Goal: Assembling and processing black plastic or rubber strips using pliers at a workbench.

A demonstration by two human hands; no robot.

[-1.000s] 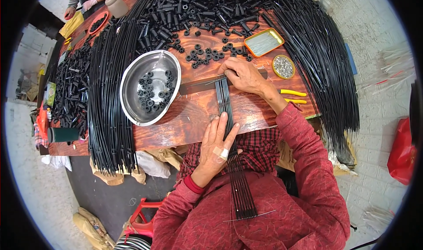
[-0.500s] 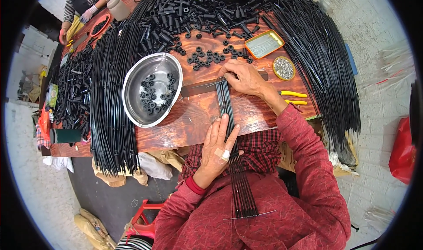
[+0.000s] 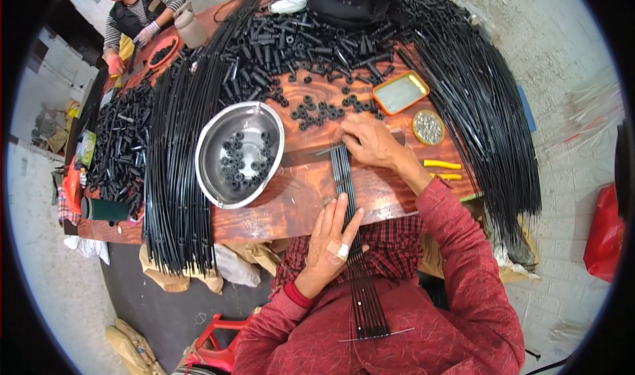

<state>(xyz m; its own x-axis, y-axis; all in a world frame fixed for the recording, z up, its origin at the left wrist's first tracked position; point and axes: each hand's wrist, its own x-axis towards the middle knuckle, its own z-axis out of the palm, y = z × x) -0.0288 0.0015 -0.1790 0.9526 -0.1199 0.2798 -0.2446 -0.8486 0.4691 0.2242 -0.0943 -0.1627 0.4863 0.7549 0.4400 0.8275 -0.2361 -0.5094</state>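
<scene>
A flat row of thin black rods [image 3: 365, 295] runs from the tabletop down over my lap, with a thin wire [image 3: 397, 333] crossing its lower end. My left hand [image 3: 324, 246], a plaster strip on it, lies along the row with fingers stretched over the rods and what looks like the thumb tip showing at their far side. At the upper ends, my right hand [image 3: 372, 142] pinches with bent fingers; its fingertips partly hide the rod ends. Those ends rest by a dark flat bar [image 3: 307, 157] lying across the table.
Left of the rods stands a metal bowl [image 3: 206, 176] with black ringed parts. Yellow-handled pliers [image 3: 442, 165], a tin of small metal pieces [image 3: 428, 127] and an orange-rimmed tray [image 3: 401, 92] lie right. Rod bundles [image 3: 178, 170] and black tubular parts [image 3: 264, 47] surround. A co-worker [image 3: 142, 11] sits far left.
The view has tilted up a little, so the table sits lower and more of the co-worker shows. Both my hands stay at about the same places on the rods.
</scene>
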